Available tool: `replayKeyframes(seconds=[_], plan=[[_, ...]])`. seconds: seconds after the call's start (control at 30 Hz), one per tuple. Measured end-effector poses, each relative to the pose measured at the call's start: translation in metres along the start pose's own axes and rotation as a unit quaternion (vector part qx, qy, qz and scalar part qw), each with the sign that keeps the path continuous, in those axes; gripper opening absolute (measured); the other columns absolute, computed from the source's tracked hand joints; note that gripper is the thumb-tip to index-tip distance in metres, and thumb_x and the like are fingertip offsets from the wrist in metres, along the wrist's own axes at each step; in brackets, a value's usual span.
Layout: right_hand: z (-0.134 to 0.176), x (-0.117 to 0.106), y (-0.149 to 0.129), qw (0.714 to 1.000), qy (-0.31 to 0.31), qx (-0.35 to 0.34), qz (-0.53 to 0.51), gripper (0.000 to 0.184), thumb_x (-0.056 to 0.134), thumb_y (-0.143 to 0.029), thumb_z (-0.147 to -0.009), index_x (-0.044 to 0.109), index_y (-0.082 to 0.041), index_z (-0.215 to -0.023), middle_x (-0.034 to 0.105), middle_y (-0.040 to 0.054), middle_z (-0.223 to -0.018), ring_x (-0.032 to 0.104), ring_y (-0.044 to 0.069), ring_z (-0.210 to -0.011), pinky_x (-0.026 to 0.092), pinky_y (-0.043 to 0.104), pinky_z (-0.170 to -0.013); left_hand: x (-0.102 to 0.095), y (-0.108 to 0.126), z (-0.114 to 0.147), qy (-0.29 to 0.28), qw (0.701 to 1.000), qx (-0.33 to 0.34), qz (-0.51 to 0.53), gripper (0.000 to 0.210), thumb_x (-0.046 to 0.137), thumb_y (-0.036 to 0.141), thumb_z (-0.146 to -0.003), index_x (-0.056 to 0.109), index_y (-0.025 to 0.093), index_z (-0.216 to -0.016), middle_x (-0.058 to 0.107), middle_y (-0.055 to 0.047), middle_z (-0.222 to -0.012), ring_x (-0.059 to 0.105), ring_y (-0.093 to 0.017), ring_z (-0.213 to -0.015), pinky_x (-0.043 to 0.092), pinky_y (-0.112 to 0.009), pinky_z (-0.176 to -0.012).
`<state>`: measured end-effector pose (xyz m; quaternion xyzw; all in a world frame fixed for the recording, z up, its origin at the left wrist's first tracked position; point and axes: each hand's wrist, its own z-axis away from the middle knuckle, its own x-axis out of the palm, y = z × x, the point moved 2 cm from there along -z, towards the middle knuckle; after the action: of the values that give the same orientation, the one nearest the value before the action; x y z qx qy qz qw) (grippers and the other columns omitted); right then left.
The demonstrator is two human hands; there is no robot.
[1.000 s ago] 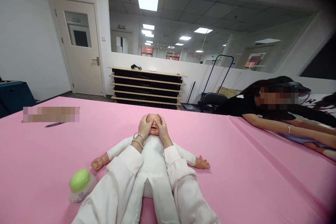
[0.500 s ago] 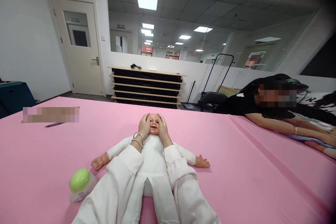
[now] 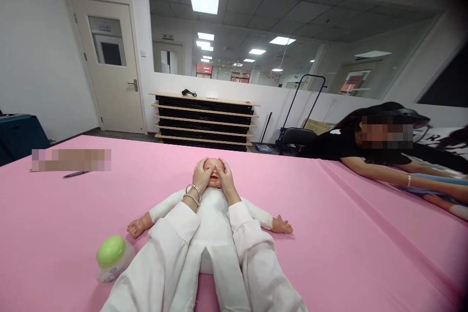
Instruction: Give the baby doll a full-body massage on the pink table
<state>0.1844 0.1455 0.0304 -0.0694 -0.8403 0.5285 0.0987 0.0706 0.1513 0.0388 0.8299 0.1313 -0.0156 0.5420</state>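
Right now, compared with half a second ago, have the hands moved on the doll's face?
Yes, partly: judged against the mouth of the doll, the thumbs of the left hand and right hand have swung inward, over its eyes.

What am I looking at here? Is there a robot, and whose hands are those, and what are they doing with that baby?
There's no robot here: these are a person's own bare hands. The camera sits on that person's head, looking forward and down, so you see roughly what they see.

The baby is a doll in white, lying face up on a pink cover. The left hand and right hand cup the sides of its head, thumbs across the eyes. Bracelets circle the left wrist.

Near the left sleeve is a jar with a green lid. Farther off lies a pen, next to a blurred-out patch. At the right, another person leans over.
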Motion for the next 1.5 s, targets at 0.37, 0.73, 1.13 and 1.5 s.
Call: replayKeyframes(seconds=[0.37,0.73,1.13,1.5], plan=[[-0.005,0.0,0.007,1.0,0.017,0.012,0.0,0.039,0.042,-0.03,-0.073,0.056,-0.019,-0.107,0.053,0.0048,-0.121,0.044,0.019,-0.117,0.03,0.035,-0.104,0.002,-0.002,-0.003,0.004,1.0,-0.012,0.002,0.037,0.05,0.025,-0.079,0.054,0.014,-0.114,0.054,-0.011,-0.122,0.047,-0.022,-0.115,0.034,-0.034,-0.101],[-0.004,0.0,0.007,1.0,0.013,0.02,-0.009,0.042,0.049,-0.034,-0.069,0.056,-0.019,-0.108,0.053,0.0053,-0.121,0.045,0.02,-0.116,0.032,0.035,-0.103,0.002,-0.002,-0.003,0.011,1.0,-0.022,0.01,0.035,0.046,0.021,-0.079,0.056,0.017,-0.112,0.055,-0.007,-0.121,0.048,-0.02,-0.115,0.035,-0.032,-0.101],[-0.004,0.001,0.004,1.0,0.017,0.013,0.001,0.042,0.047,-0.037,-0.071,0.055,-0.017,-0.106,0.053,0.0072,-0.12,0.044,0.02,-0.116,0.03,0.035,-0.104,0.001,0.0,-0.001,0.001,1.0,-0.013,0.003,0.037,0.052,0.023,-0.077,0.055,0.015,-0.114,0.054,-0.01,-0.122,0.048,-0.022,-0.115,0.034,-0.034,-0.101],[-0.004,0.001,0.004,1.0,0.01,0.027,-0.008,0.044,0.048,-0.033,-0.068,0.054,-0.017,-0.108,0.052,0.007,-0.121,0.044,0.021,-0.116,0.031,0.035,-0.103,0.0,0.001,-0.002,-0.003,0.999,-0.034,0.009,0.038,0.042,0.016,-0.079,0.055,0.015,-0.115,0.053,-0.009,-0.123,0.046,-0.02,-0.117,0.033,-0.032,-0.102]])
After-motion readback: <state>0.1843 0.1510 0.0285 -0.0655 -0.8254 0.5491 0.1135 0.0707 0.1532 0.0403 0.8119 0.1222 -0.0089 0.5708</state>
